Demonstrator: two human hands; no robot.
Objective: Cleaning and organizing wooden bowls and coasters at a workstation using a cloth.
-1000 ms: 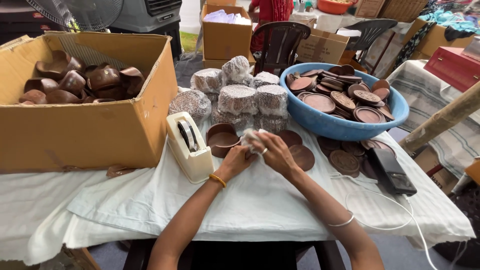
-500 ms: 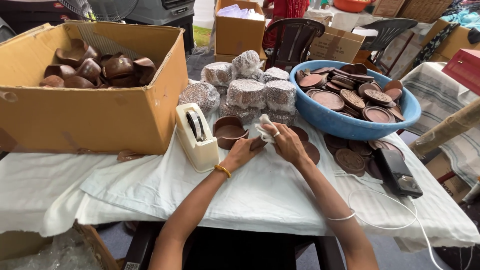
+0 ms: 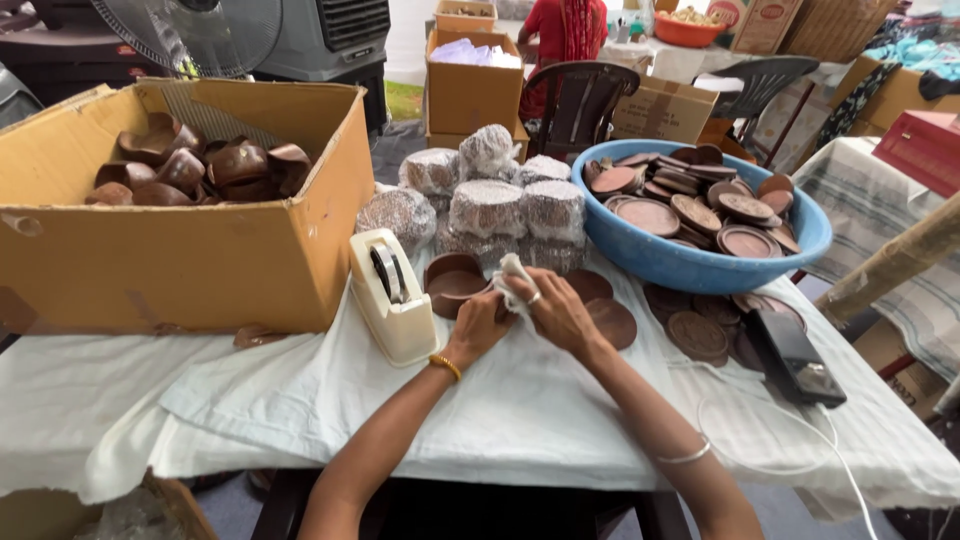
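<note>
My left hand (image 3: 478, 322) and my right hand (image 3: 560, 310) meet over the white tablecloth (image 3: 300, 400), both closed around a small white wad of wrapping material (image 3: 514, 272) that sticks up between the fingers. What lies inside the wad is hidden. A brown clay bowl (image 3: 455, 284) stands just beyond my left hand. Flat brown clay lids (image 3: 612, 322) lie beside my right hand. A cream tape dispenser (image 3: 392, 296) sits to the left of my left wrist.
A big cardboard box (image 3: 200, 250) of brown clay cups fills the left. Several foil-wrapped stacks (image 3: 490, 208) stand behind the bowl. A blue basin (image 3: 700, 268) holds clay lids at right. A black phone (image 3: 795, 355) with a white cable lies at right. A person in red stands far back.
The camera has moved closer and tilted. My hands stay together on the white wad by the bowl, shifting only slightly.
</note>
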